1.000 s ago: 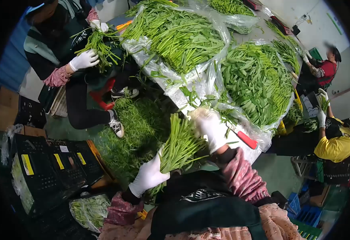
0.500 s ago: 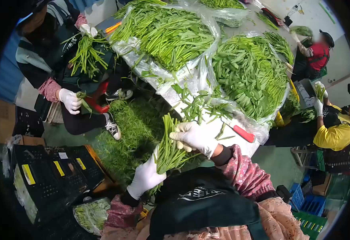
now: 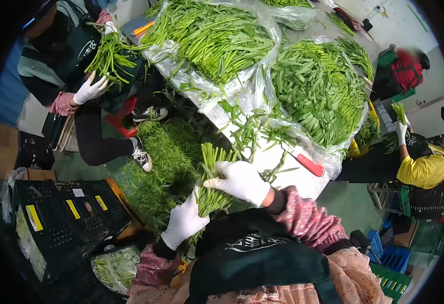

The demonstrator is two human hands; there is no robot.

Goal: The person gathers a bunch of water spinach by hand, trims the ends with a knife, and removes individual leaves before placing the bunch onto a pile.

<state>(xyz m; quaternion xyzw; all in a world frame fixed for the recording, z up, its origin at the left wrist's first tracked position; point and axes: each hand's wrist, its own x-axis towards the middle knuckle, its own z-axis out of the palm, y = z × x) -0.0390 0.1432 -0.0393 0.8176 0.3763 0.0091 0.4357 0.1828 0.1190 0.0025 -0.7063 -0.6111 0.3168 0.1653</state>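
The left grip, gloved in white, is closed around the lower part of a bundle of green stems. Up and to its right, the right grip pinches the same bundle near its upper ends. Left of both grips, clippings cover the floor. Right of the right grip, a red-handled knife lies on the bench; beyond the grips rises a large heap of greens.

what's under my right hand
Your right hand covers part of a bundle of green stems, which your left hand grips. Stems show above and below the right hand's fingers; whatever lies directly behind them can't be seen.
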